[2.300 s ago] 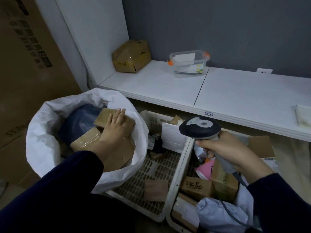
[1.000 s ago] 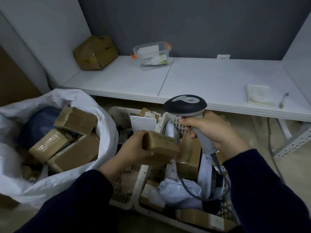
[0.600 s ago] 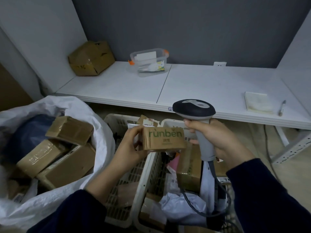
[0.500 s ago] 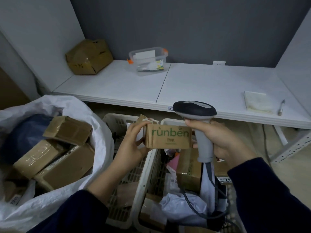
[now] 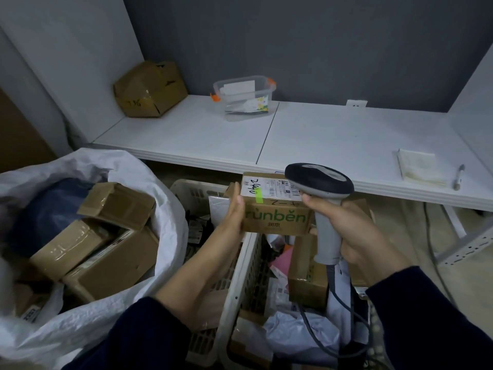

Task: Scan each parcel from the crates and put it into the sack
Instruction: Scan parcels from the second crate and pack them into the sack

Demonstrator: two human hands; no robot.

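Sack (image 5: 170, 217) of boxes (image 5: 114, 265) left of crates (image 5: 240, 276), white shelf (image 5: 333, 142) beyond.

Dark grey wall (image 5: 293, 44) ahead of me, dim flat light. White panel (image 5: 66, 62) on my left, second panel (image 5: 477, 84) on my right. Low white worktop (image 5: 333, 145) spans between them, seam (image 5: 266, 134) down its middle; socket (image 5: 356, 103) just above it. Beige floor (image 5: 394, 231) below, cable (image 5: 429, 236) trailing on my right.

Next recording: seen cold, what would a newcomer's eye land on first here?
The brown parcel with green lettering, held mid-frame by the left hand, its white label facing up. Right beside it, the right hand grips a grey scanner whose dark head is at that label's right end. At left, a white sack brims with cardboard boxes.
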